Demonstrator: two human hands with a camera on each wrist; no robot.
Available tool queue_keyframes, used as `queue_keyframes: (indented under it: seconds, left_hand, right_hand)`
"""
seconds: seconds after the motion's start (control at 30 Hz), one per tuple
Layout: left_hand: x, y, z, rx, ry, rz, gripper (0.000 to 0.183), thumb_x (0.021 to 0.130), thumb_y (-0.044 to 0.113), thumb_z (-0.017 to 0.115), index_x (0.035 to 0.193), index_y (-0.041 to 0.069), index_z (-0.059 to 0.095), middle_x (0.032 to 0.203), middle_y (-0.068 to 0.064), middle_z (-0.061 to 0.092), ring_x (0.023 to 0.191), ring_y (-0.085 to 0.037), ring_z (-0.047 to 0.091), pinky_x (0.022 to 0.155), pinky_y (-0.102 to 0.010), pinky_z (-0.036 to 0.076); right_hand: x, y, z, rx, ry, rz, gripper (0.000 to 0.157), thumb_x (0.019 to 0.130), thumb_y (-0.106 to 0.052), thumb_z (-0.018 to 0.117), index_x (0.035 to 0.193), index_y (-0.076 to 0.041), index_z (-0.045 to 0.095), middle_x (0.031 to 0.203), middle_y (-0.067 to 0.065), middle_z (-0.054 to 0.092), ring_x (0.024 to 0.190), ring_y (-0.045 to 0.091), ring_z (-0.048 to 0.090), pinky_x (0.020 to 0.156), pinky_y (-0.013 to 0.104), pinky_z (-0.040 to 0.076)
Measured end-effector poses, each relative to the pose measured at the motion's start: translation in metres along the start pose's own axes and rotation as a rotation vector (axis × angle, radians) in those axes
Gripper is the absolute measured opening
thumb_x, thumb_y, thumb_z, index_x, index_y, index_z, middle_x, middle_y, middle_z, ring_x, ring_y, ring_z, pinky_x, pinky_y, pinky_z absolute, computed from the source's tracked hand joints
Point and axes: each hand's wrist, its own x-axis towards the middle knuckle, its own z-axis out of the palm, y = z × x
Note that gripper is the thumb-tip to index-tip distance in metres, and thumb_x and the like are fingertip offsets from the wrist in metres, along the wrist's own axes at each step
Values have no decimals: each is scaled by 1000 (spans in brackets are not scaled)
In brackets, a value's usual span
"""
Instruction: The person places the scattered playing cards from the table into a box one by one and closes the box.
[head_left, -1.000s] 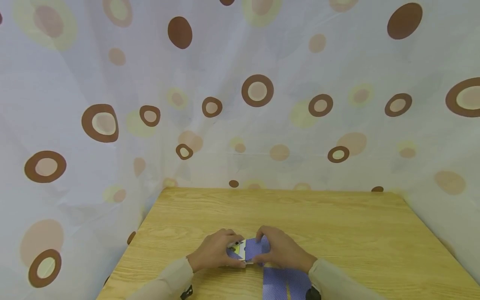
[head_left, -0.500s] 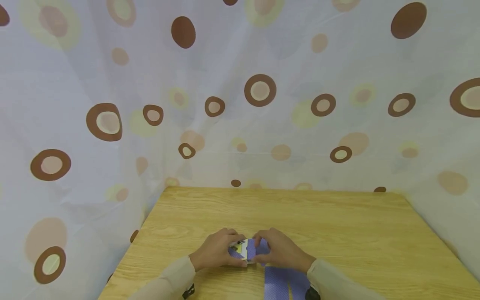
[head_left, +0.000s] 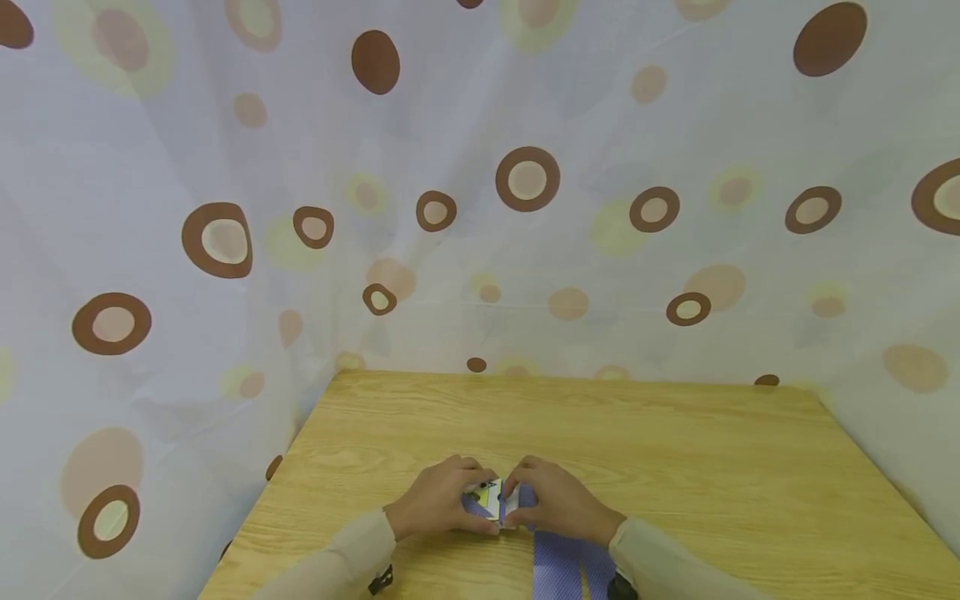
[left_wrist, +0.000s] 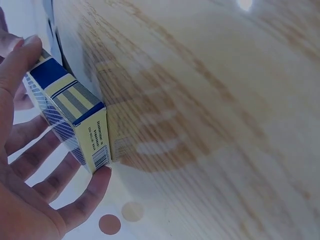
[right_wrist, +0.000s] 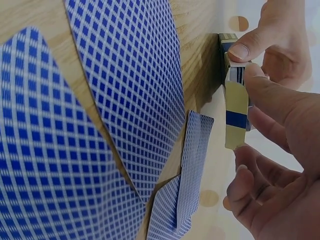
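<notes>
A small cardboard box of playing cards lies low over the tabletop between both hands. My left hand grips its left end, thumb on the near side and fingers on the far side. In the left wrist view the box shows blue and cream stripes and a barcode on its end. My right hand spans the open end with thumb and forefinger. There the right wrist view shows a cream flap with a blue band standing out, and card edges inside the opening.
Several blue-and-white checked playing cards lie face down on the wooden table, near my right wrist. A spotted white curtain hangs behind the table and along its sides.
The blue-backed cards jutting from the box have slid left into it, the right hand moving left with them. The pale flap now shows at the opening.
</notes>
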Motion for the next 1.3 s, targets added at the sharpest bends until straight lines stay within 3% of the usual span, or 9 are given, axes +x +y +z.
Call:
queue_keyframes:
  seconds: [0.1,0.3,0.4,0.53,0.7,1.03,1.3]
  left_hand:
    - [1,0,0,8,-3,-4,80,78,70,76,137,16,67,126,0,67,98,-8,54,69,-16,46]
    - [2,0,1,21,-9,-19,81,79,73,73,138,18,67,127,1,66,98,-8,53,70,-18,46]
    - [1,-1,2,17,-6,-20,80,79,73,73,137,18,67,127,1,66,99,-8,55,70,-18,46]
    - [1,-1,3,6,-2,-16,80,80,72,73,138,17,67,126,0,66,100,-9,56,69,-17,46]
    - [1,-2,3,6,8,-10,80,80,71,73,138,16,66,126,0,66,100,-9,56,68,-17,46]
    - [2,0,1,23,4,-26,80,80,71,74,138,16,66,126,0,67,102,-11,58,75,-19,49]
    - [1,1,1,16,2,-42,80,80,71,75,138,18,66,126,1,66,103,-11,58,76,-22,49]
  right_hand:
    - [-1,1,-1,5,7,-15,34,87,-42,81,108,-17,73,114,-3,61,78,11,57,70,24,50]
    - [-1,3,-2,-41,48,-16,13,94,-30,78,99,-20,71,113,-2,58,74,7,53,65,22,49]
    - [-1,2,0,-8,21,-8,7,96,-27,76,99,-21,73,113,-1,55,73,4,52,64,22,49]
    - [-1,-1,3,51,-21,-7,8,98,-25,74,102,-19,74,116,2,52,70,2,50,63,22,49]
    - [0,0,5,68,-14,-7,7,99,-24,72,103,-18,73,118,4,52,68,2,51,62,22,50]
    - [-20,22,-14,53,9,-6,29,100,-32,71,119,-11,67,116,3,59,71,4,52,63,25,50]
    - [-56,37,-32,81,-47,37,43,92,-31,80,124,-7,65,114,6,56,75,7,50,66,24,48]
